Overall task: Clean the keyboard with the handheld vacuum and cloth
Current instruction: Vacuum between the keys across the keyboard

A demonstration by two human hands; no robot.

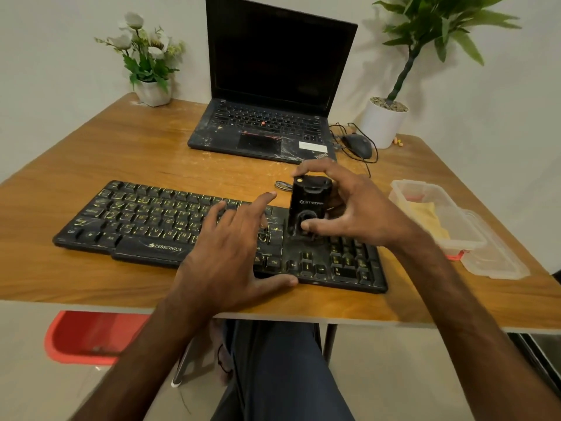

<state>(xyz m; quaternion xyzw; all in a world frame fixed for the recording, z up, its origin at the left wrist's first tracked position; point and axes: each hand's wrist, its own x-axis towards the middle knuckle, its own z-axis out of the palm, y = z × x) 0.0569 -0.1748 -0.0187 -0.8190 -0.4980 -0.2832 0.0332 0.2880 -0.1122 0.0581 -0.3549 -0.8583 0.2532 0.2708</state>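
A black dusty keyboard (145,220) with yellow lettering lies along the near edge of the wooden table (121,153). A small black handheld vacuum (308,205) stands upright on the keyboard's right part, near the arrow keys. My right hand (349,205) grips the vacuum, fingers over its top and thumb at its lower front. My left hand (236,250) rests on the keyboard's middle with fingers spread and straight, thumb at the front edge. A yellow cloth (428,217) lies inside a clear plastic container (403,189) to the right.
An open black laptop (273,95) stands behind the keyboard. A wired mouse (358,145) lies right of it. A white flower pot (151,92) sits at back left, a potted plant (384,123) at back right. A clear lid (498,262) lies by the container. A red stool (91,335) stands below left.
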